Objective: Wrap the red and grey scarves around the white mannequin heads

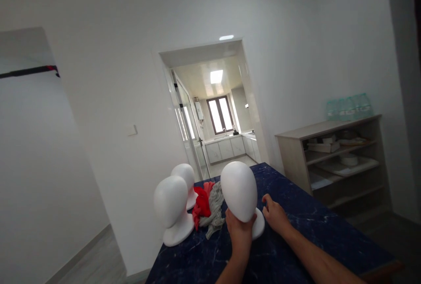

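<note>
A smooth white mannequin head [239,189] stands on the dark blue marbled table [296,240], its round base [259,225] resting on the top. My left hand [239,231] is wrapped round its neck from the front, with the fingertips partly hidden. Just to the right of the base is my right hand [275,214], raised over the table with curled, parted fingers and nothing visible in it. Left of the held head lies a heap of red cloth [201,201] and grey cloth [214,207].
Two more white mannequin heads, a nearer one [171,205] and a farther one [184,178], stand at the table's left edge. A wooden shelf unit [296,157] carrying bottles [350,108] is at the right. Behind the table, a doorway [251,100] opens into a kitchen.
</note>
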Demonstrator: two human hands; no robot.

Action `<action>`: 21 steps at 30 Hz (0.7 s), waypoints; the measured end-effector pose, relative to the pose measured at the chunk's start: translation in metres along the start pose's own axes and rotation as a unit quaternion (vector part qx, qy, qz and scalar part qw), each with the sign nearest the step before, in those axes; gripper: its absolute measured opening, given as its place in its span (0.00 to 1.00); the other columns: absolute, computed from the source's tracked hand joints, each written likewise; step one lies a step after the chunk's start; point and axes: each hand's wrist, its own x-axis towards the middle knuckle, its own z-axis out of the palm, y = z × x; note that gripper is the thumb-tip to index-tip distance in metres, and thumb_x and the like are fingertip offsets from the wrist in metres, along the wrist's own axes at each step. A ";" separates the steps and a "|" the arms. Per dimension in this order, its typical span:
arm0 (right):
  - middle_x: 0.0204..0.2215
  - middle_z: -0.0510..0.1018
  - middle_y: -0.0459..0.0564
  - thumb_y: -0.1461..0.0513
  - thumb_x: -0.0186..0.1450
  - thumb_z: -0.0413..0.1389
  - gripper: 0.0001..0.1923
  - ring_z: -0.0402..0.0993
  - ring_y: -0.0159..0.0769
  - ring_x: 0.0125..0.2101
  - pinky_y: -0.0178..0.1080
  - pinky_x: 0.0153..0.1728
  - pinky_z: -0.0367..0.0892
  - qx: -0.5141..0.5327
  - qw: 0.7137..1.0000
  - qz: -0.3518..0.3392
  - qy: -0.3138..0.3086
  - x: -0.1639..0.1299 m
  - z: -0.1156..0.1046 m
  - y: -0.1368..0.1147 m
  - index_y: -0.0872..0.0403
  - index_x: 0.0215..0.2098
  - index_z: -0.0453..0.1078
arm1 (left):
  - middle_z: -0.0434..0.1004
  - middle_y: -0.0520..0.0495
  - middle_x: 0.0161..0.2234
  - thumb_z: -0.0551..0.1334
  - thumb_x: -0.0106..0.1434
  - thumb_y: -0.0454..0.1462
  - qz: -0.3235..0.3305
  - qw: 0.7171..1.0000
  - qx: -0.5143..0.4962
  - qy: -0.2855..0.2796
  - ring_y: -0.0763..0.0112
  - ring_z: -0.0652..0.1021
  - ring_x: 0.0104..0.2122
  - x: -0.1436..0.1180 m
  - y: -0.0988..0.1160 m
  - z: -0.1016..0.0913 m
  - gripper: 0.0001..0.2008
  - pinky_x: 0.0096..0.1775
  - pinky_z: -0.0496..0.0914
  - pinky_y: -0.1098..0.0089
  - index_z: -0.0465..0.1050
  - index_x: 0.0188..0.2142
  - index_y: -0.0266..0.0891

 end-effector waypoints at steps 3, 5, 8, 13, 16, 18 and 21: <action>0.32 0.78 0.46 0.70 0.67 0.50 0.13 0.76 0.38 0.33 0.35 0.36 0.57 0.003 1.000 -0.004 0.003 0.001 -0.001 0.001 0.50 0.48 0.64 | 0.77 0.36 0.53 0.74 0.51 0.47 -0.009 1.000 -0.006 0.010 0.47 0.78 0.55 0.000 -0.007 0.006 0.34 0.57 0.71 0.52 0.69 0.55 0.38; 0.31 0.78 0.46 0.70 0.67 0.50 0.13 0.76 0.37 0.32 0.35 0.36 0.57 0.012 1.000 -0.007 0.003 0.001 -0.001 0.001 0.51 0.48 0.64 | 0.78 0.37 0.52 0.74 0.51 0.47 -0.011 1.000 -0.005 0.015 0.46 0.78 0.54 -0.002 -0.013 0.009 0.34 0.57 0.71 0.53 0.70 0.54 0.38; 0.30 0.77 0.45 0.70 0.67 0.50 0.13 0.75 0.36 0.30 0.35 0.35 0.56 0.023 1.000 -0.002 0.000 0.001 0.000 0.001 0.51 0.48 0.64 | 0.79 0.36 0.52 0.74 0.50 0.47 -0.013 1.000 -0.003 0.017 0.45 0.78 0.54 -0.005 -0.019 0.012 0.35 0.57 0.71 0.52 0.71 0.54 0.37; 0.29 0.76 0.44 0.69 0.67 0.50 0.12 0.74 0.36 0.29 0.35 0.34 0.56 0.028 1.000 0.003 0.003 0.002 0.001 0.003 0.51 0.47 0.64 | 0.79 0.35 0.54 0.73 0.51 0.46 -0.006 1.000 -0.003 0.019 0.45 0.78 0.56 -0.008 -0.021 0.015 0.35 0.58 0.71 0.53 0.72 0.56 0.36; 0.28 0.76 0.43 0.70 0.67 0.50 0.12 0.74 0.36 0.28 0.35 0.33 0.56 0.029 1.000 0.004 0.001 0.002 0.001 0.004 0.50 0.47 0.64 | 0.79 0.34 0.55 0.73 0.49 0.43 -0.007 1.000 0.001 -0.019 0.44 0.78 0.57 -0.007 -0.020 0.009 0.36 0.59 0.71 0.52 0.72 0.57 0.35; 0.27 0.76 0.43 0.70 0.67 0.50 0.12 0.75 0.36 0.28 0.35 0.33 0.55 0.029 1.000 0.005 0.002 0.002 0.001 0.004 0.50 0.47 0.64 | 0.76 0.31 0.60 0.74 0.47 0.42 -0.024 0.998 0.003 -0.052 0.42 0.75 0.62 -0.008 -0.025 -0.001 0.43 0.64 0.67 0.52 0.69 0.62 0.34; 0.27 0.76 0.43 0.70 0.67 0.50 0.13 0.75 0.37 0.29 0.35 0.33 0.54 0.024 1.000 0.005 -0.001 0.001 0.000 0.002 0.50 0.47 0.63 | 0.64 0.26 0.70 0.76 0.45 0.41 -0.071 0.992 0.011 -0.100 0.42 0.65 0.70 -0.008 -0.043 -0.030 0.54 0.70 0.60 0.54 0.60 0.69 0.30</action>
